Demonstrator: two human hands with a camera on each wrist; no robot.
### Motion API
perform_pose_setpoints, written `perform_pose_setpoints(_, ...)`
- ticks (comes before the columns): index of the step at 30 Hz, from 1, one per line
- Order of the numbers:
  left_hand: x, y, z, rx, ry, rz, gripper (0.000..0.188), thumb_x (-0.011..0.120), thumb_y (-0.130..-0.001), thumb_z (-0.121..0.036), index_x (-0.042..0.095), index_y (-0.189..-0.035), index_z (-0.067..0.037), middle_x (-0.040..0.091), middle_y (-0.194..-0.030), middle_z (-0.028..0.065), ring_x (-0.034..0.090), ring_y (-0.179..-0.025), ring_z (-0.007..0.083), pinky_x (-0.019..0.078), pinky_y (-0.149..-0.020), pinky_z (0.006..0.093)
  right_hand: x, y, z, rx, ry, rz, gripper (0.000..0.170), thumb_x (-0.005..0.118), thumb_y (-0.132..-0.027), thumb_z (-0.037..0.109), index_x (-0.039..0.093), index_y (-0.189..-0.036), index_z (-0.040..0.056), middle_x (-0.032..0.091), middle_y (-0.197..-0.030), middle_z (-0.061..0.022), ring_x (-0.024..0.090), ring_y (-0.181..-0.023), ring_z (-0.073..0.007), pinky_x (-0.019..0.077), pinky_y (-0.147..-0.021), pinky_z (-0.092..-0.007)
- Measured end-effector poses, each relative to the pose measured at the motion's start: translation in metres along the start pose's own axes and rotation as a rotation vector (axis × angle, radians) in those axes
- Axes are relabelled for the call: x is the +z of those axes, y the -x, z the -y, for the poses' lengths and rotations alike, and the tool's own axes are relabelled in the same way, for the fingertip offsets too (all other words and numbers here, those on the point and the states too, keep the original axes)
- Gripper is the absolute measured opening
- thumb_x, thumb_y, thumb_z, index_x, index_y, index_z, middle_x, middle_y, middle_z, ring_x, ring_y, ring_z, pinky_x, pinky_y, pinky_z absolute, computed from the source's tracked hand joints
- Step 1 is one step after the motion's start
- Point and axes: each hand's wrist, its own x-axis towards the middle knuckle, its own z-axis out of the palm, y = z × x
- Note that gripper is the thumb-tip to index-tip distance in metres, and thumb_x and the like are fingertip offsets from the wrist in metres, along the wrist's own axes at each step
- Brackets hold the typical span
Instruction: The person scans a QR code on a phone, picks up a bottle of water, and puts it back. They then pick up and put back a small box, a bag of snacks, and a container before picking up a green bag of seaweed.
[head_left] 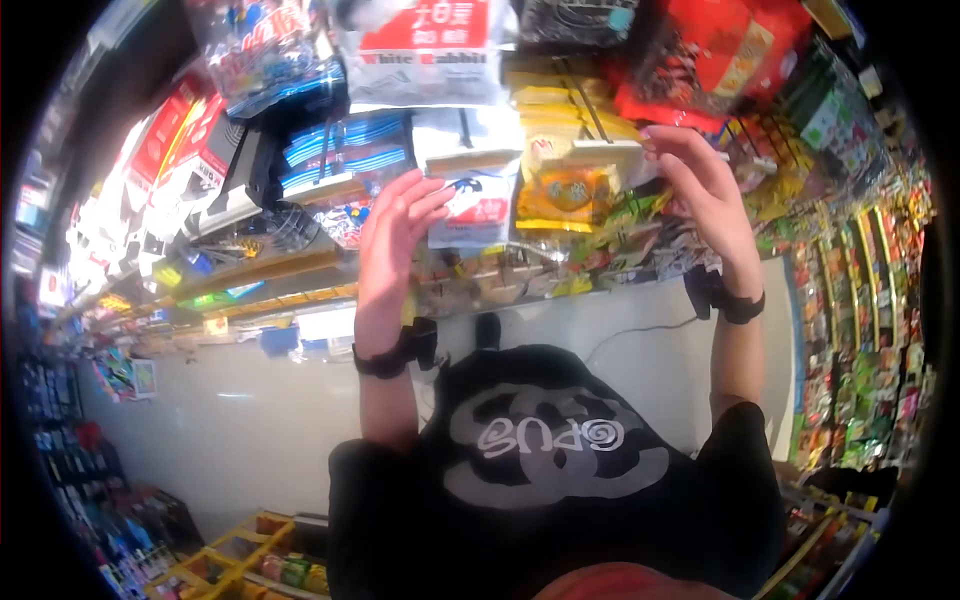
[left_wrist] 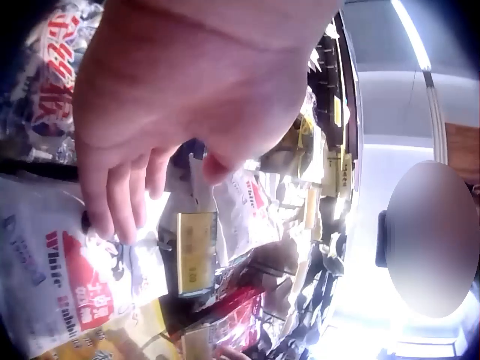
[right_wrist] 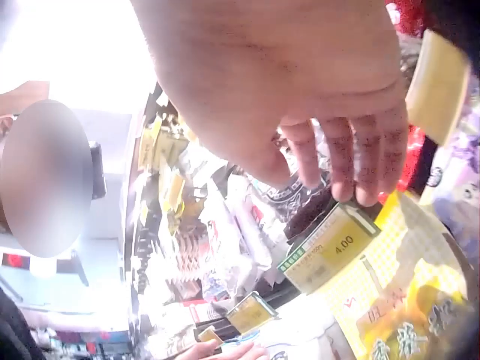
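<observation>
My left hand (head_left: 393, 235) reaches up to the candy shelf beside a small white candy bag (head_left: 478, 208). In the left wrist view its fingers (left_wrist: 124, 199) hang loosely bent, overlapping a White Rabbit candy bag (left_wrist: 56, 270). My right hand (head_left: 708, 195) is raised to the right of a yellow candy bag (head_left: 565, 197), fingers toward a red bag (head_left: 715, 55). Seen from the right wrist, its fingertips (right_wrist: 367, 193) are right above a price tag (right_wrist: 334, 247) reading 4.00, with a yellow bag (right_wrist: 397, 285) below. Nothing shows held in either hand.
A large White Rabbit bag (head_left: 430, 50) hangs at the top centre, with blue bags (head_left: 345, 150) lower left of it. Red boxes (head_left: 175, 140) stand at the left. More stocked shelves (head_left: 860, 300) line the right, and pale floor (head_left: 250, 430) lies behind the shelf.
</observation>
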Motion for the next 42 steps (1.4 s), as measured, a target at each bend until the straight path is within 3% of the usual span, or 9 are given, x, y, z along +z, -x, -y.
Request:
perform_pose_setpoints(4, -0.018, -0.017, 0.003, -0.042, 0.137, 0.147, 0.052, 0.039, -0.107, -0.033, 0.044, -0.144, 0.004, 0.059, -0.135, 0.0277, 0.058, -0.128, 0.0392, 0.0437, -0.111, 0.0472, 0.026, -0.036, 0.018, -0.108, 0.678, 0.024, 0.046, 0.062, -0.100, 0.029, 0.058, -0.133, -0.0030, 0.064, -0.124, -0.0247, 0.061, -0.118, -0.0362, 0.0471, -0.102, -0.0393)
perform_pose_setpoints(5, -0.022, -0.022, 0.006, -0.067, 0.160, 0.190, 0.052, 0.039, -0.107, -0.034, 0.044, -0.144, 0.003, 0.060, -0.134, 0.0276, 0.058, -0.128, 0.0397, 0.0436, -0.111, 0.0477, 0.030, -0.043, 0.013, -0.093, 0.659, 0.043, 0.044, 0.062, -0.099, 0.029, 0.061, -0.128, -0.0040, 0.065, -0.121, -0.0249, 0.062, -0.115, -0.0376, 0.0478, -0.100, -0.0415)
perform_pose_setpoints(9, 0.000, -0.042, -0.020, -0.267, 0.205, 0.254, 0.053, 0.036, -0.108, -0.036, 0.048, -0.142, 0.004, 0.062, -0.132, 0.0254, 0.058, -0.128, 0.0404, 0.0446, -0.110, 0.0486, 0.032, -0.054, 0.038, -0.045, 0.632, 0.111, 0.040, 0.063, -0.098, 0.028, 0.064, -0.120, -0.0057, 0.067, -0.108, -0.0204, 0.064, -0.102, -0.0320, 0.0499, -0.090, -0.0392)
perform_pose_setpoints(14, 0.027, -0.060, -0.029, -0.289, 0.178, 0.208, 0.049, 0.042, -0.107, -0.030, 0.049, -0.140, 0.006, 0.060, -0.136, 0.0182, 0.064, -0.119, 0.0414, 0.0516, -0.101, 0.0454, 0.027, -0.063, 0.027, 0.117, 0.355, 0.062, 0.033, 0.064, -0.097, 0.024, 0.065, -0.113, -0.0036, 0.060, -0.079, -0.0108, 0.059, -0.074, -0.0166, 0.0492, -0.072, -0.0325)
perform_pose_setpoints(18, 0.036, -0.069, -0.022, -0.299, 0.219, 0.186, 0.041, 0.044, -0.104, -0.023, 0.055, -0.132, 0.005, 0.063, -0.129, 0.0150, 0.066, -0.116, 0.0325, 0.0535, -0.096, 0.0412, 0.028, -0.067, 0.032, 0.111, 0.452, 0.157, 0.025, 0.061, -0.098, 0.024, 0.062, -0.098, -0.0016, 0.055, -0.070, -0.0124, 0.054, -0.067, -0.0182, 0.0450, -0.066, -0.0354)
perform_pose_setpoints(24, 0.045, -0.071, -0.037, -0.292, 0.008, 0.182, 0.042, 0.045, -0.103, -0.026, 0.056, -0.130, 0.004, 0.064, -0.128, 0.0163, 0.065, -0.119, 0.0271, 0.0533, -0.096, 0.0397, 0.029, -0.066, 0.040, 0.165, 0.444, 0.104, 0.026, 0.061, -0.099, 0.025, 0.060, -0.097, -0.0007, 0.055, -0.072, -0.0102, 0.052, -0.067, -0.0168, 0.0447, -0.066, -0.0337)
perform_pose_setpoints(33, 0.049, -0.072, -0.044, -0.265, -0.008, 0.242, 0.043, 0.042, -0.105, -0.027, 0.054, -0.131, 0.006, 0.063, -0.129, 0.0178, 0.066, -0.118, 0.0305, 0.0576, -0.090, 0.0371, 0.025, -0.051, 0.032, 0.470, -0.128, 0.100, 0.029, 0.057, -0.104, 0.028, 0.062, -0.097, 0.0000, 0.063, -0.084, 0.0007, 0.061, -0.073, -0.0097, 0.0505, -0.068, -0.0270)
perform_pose_setpoints(39, 0.048, -0.072, -0.048, -0.407, 0.113, 0.270, 0.045, 0.039, -0.109, -0.028, 0.046, -0.137, 0.006, 0.057, -0.133, 0.0165, 0.068, -0.112, 0.0356, 0.0607, -0.083, 0.0369, 0.019, -0.048, 0.022, 0.309, -0.241, 0.117, 0.032, 0.057, -0.104, 0.027, 0.070, -0.110, -0.0020, 0.073, -0.100, -0.0079, 0.071, -0.087, -0.0138, 0.0552, -0.074, -0.0262)
perform_pose_setpoints(42, 0.052, -0.071, -0.046, -0.381, 0.127, 0.228, 0.044, 0.040, -0.109, -0.028, 0.048, -0.137, 0.005, 0.059, -0.131, 0.0162, 0.068, -0.110, 0.0369, 0.0606, -0.082, 0.0419, 0.012, -0.045, 0.021, 0.376, -0.408, 0.172, 0.039, 0.054, -0.105, 0.028, 0.069, -0.119, -0.0056, 0.074, -0.108, -0.0132, 0.073, -0.092, -0.0174, 0.0556, -0.077, -0.0266)
